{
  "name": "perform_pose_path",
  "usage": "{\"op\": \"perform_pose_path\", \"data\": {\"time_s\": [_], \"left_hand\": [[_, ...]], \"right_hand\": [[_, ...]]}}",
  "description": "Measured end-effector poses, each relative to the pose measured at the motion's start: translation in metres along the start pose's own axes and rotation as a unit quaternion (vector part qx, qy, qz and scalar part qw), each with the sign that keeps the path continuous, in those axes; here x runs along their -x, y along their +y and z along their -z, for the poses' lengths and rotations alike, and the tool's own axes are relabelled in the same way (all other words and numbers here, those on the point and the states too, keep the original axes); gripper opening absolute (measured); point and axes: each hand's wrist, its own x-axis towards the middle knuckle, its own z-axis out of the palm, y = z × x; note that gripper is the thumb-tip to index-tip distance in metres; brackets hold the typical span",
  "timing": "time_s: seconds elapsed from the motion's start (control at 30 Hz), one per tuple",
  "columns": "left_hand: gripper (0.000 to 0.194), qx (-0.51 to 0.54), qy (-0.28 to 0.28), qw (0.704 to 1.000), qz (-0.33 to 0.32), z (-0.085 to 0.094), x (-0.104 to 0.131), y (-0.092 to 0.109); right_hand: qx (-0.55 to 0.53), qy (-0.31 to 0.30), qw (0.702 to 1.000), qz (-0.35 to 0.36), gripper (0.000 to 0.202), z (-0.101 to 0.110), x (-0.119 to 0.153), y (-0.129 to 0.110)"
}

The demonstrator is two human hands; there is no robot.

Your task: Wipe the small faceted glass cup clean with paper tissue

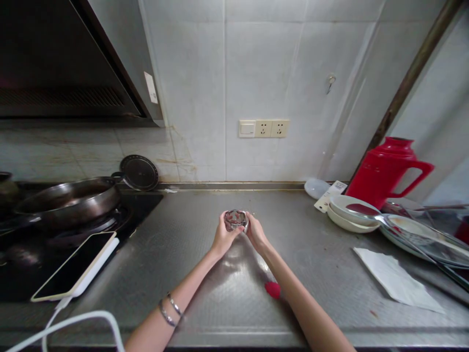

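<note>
Both hands are wrapped round a small, shiny round bowl [236, 219] with dark and reddish patches showing in it. I cannot make out whether the red is a pattern, a reflection or contents. My left hand [224, 237] grips its left side, the thumb across the near rim. From the right, my right hand [256, 233] closes on the opposite side. The bowl is just above or on the steel countertop [190, 274]; which one does not show. A red-ended object [272, 289] lies beside my right forearm, partly hidden by it.
To the left are a pan [73, 198] on the stove, a round black lid [139, 172], and a phone [76, 266] with a white cable. At right stand a red thermos [384, 171], stacked bowls [351, 222], a plate with utensils, and a white paper towel [397, 278].
</note>
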Motion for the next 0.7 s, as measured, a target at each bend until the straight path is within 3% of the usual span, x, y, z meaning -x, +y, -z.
{"op": "perform_pose_path", "data": {"time_s": [0.17,0.43,0.6,0.7], "left_hand": [[0.07,0.008,-0.005,1.0,0.009,0.002,-0.001,0.001],[0.07,0.048,-0.034,0.998,-0.004,0.0,-0.001,0.006],[0.072,0.07,-0.049,0.996,0.018,-0.001,0.0,0.011],[0.076,0.092,-0.08,0.992,0.031,-0.002,0.003,0.016]], "right_hand": [[0.039,0.023,0.998,0.031,0.027,0.003,0.001,-0.002],[-0.001,0.02,1.0,-0.006,0.025,0.005,0.002,-0.018],[0.067,0.012,0.998,0.004,0.026,0.016,0.001,-0.029],[0.124,0.044,0.991,0.019,0.03,0.023,-0.001,-0.032]]}}
